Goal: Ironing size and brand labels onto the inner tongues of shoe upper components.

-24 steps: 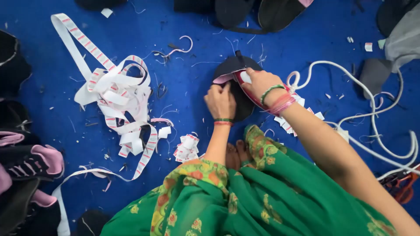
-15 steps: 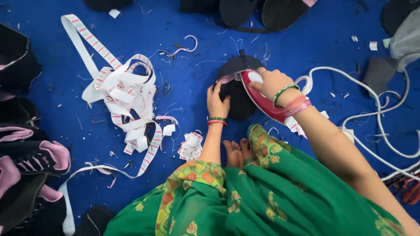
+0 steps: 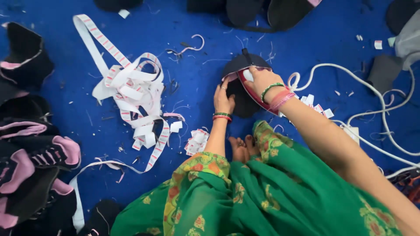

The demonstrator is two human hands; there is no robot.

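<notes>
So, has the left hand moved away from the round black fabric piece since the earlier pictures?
No. The left hand still presses the lower left edge of the black fabric piece, which lies on the blue floor.

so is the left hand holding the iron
No, the left hand lies flat on the black fabric piece, while the right hand has its grip on the iron.

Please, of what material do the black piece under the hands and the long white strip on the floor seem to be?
Black piece: probably matte fabric or foam, since it lies flat and limp without shine. Long white strip: likely woven or paper label tape with red marks, since it curls and folds loosely.
</notes>
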